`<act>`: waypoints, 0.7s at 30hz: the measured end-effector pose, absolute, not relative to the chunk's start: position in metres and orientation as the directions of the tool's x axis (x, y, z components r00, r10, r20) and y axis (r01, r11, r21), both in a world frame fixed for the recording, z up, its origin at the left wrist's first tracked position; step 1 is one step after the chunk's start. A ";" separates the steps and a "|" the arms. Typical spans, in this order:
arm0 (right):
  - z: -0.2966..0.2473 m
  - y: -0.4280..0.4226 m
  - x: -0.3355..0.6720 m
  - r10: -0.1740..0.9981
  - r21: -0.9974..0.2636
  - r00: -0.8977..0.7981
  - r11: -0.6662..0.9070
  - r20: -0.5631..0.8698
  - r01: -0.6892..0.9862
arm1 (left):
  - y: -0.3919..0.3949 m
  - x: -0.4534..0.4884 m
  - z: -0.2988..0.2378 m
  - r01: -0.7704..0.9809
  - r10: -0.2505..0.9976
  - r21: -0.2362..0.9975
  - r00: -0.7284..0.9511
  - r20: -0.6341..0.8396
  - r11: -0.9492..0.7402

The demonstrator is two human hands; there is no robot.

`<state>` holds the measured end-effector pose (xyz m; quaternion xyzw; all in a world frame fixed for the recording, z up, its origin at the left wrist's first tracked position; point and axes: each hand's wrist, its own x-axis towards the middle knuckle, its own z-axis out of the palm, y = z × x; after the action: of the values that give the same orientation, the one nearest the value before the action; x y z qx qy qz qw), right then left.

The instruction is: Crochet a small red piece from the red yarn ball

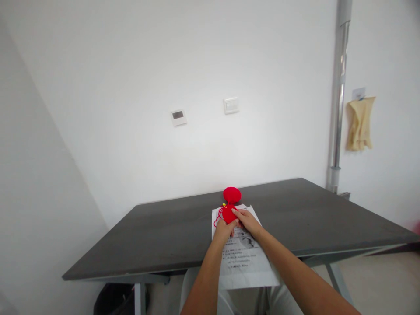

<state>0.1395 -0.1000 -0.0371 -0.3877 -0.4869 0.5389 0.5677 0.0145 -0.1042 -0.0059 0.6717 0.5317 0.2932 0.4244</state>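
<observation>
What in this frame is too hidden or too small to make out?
Head view only:
Red piece: shape half covered by the left hand and right hand; their grip unclear.
Yellow speck on it: too small to identify.
Printed sheet: text too small to read.
Dark object under the table: cut off by the tabletop and bottom edge.

Left hand (225, 229), right hand (248, 220) close together, outstretched
</observation>
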 end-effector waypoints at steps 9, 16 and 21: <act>-0.036 -0.101 0.141 0.986 -0.968 -0.046 0.145 0.157 -0.203 | -0.104 0.013 -0.006 0.477 0.961 0.875 0.271 -0.059 -0.080; -0.041 -0.098 0.140 0.988 -0.976 -0.051 0.136 0.146 -0.169 | -0.105 0.013 -0.005 0.474 0.953 0.870 0.304 -0.021 -0.132; -0.039 -0.100 0.142 0.981 -0.979 -0.083 0.164 0.174 -0.121 | -0.108 0.013 0.001 0.467 0.968 0.875 0.250 0.004 -0.124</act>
<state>0.1418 -0.1001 -0.0393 -0.4025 -0.5342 0.5061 0.5446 0.0132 -0.1077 0.0015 0.6815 0.5265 0.3126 0.4008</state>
